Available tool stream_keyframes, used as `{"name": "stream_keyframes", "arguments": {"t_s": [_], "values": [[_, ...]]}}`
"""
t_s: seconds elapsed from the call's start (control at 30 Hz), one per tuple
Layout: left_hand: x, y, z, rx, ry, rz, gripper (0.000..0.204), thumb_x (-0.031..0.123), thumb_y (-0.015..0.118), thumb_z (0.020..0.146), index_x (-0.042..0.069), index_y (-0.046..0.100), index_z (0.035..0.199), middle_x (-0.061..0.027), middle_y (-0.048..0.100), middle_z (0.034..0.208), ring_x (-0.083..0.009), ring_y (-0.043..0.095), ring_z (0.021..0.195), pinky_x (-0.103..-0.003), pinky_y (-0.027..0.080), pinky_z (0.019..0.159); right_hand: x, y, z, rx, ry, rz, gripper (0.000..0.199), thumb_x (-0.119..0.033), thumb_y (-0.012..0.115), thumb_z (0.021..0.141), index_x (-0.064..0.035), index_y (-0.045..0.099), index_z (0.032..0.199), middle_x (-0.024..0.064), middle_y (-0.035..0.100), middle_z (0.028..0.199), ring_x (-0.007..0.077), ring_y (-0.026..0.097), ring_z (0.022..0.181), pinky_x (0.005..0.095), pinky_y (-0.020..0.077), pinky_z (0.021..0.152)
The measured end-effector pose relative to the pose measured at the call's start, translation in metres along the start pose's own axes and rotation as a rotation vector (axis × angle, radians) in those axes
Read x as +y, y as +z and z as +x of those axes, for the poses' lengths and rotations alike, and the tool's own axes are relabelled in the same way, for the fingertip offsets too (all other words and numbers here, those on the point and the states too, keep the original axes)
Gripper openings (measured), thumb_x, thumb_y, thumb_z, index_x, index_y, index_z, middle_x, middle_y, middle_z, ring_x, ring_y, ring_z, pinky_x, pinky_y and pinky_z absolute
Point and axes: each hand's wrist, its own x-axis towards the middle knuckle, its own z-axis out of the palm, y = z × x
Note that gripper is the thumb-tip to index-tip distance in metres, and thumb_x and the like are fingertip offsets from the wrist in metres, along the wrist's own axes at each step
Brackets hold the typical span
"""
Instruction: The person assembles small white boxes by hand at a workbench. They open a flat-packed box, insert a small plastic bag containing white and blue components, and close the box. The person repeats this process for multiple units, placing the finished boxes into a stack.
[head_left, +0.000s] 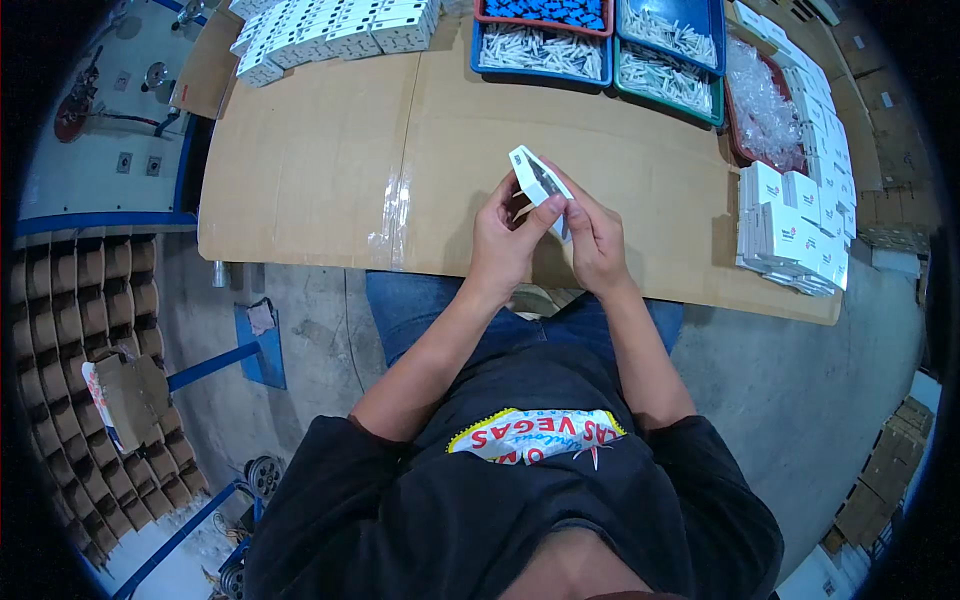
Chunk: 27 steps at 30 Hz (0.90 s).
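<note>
Closest to the camera was the person's dark shirt [520,510], with both bare forearms reaching up toward the cardboard-covered worktop [320,160]. Left hand [503,243] and right hand [594,238] were together above the near edge of the worktop, fingers curled around a small white box [538,182] held tilted between them; one end looked open, though it's hard to be sure. Blue trays of white parts [545,50] sat at the far edge, stacked white boxes [795,235] on the right side, more white boxes [330,30] at the far left.
</note>
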Motion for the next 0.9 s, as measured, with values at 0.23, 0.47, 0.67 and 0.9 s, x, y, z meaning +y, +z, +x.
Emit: {"name": "stream_keyframes", "arguments": {"t_s": [0.23,0.47,0.67,0.9], "values": [[0.005,0.002,0.001,-0.009,0.071,0.080,0.067,0.022,0.083,0.089,-0.001,0.050,0.143,-0.0104,0.061,0.131,-0.0189,0.058,0.123,-0.036,0.044,0.108,0.009,0.000,0.003,0.030,0.005,0.237,0.048,-0.031,0.047,0.110,0.0025,0.055,0.144,0.0186,0.057,0.147,0.0260,0.056,0.134,0.0355,0.0435,0.110],[0.005,-0.008,0.005,-0.152,0.270,0.584,0.097,0.016,0.087,0.075,0.000,0.035,0.155,-0.0174,0.049,0.147,-0.0309,0.047,0.140,-0.045,0.038,0.117,-0.010,-0.012,0.007,0.060,0.479,0.321,0.043,-0.029,0.061,0.105,0.0011,0.061,0.136,0.0077,0.067,0.120,0.0131,0.062,0.107,0.0311,0.0507,0.091],[0.001,-0.007,0.006,-0.209,0.395,0.631,0.101,0.017,0.087,0.072,-0.001,0.034,0.156,-0.0192,0.046,0.149,-0.0330,0.047,0.140,-0.043,0.037,0.117,-0.004,0.002,0.003,0.126,0.442,0.458,0.041,-0.023,0.067,0.102,-0.0001,0.061,0.136,0.0049,0.069,0.112,0.0089,0.062,0.098,0.0267,0.0513,0.084],[-0.002,-0.022,0.013,-0.209,0.373,0.613,0.100,0.022,0.094,0.067,-0.003,0.044,0.150,-0.0174,0.052,0.144,-0.0292,0.053,0.133,-0.040,0.042,0.113,-0.019,0.001,0.005,0.058,0.515,0.371,0.032,-0.025,0.062,0.105,0.0001,0.068,0.124,0.0001,0.068,0.102,0.0062,0.060,0.090,0.0239,0.0508,0.075]]}}
